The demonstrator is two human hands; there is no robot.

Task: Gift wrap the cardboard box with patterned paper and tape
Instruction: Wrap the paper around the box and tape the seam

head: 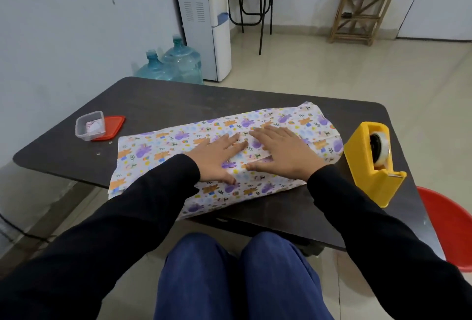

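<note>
White patterned paper (158, 148) with purple and orange animals lies folded over a box on the dark table (163, 100); the cardboard itself is hidden under it. My left hand (217, 156) lies flat on top of the wrapped box, fingers straight, pressing the paper down. My right hand (281, 151) presses flat beside it, fingers spread over the overlapping paper edge. Loose paper sticks out past the box at both ends. A yellow tape dispenser (370, 164) with a clear tape roll stands to the right of the box, apart from my hands.
A small clear plastic container (89, 125) sits on its red lid (112, 128) at the table's left. A red chair (449, 227) stands at the right. On the floor behind are water bottles (173, 64), a water dispenser (204, 18) and a wooden rack (362, 8).
</note>
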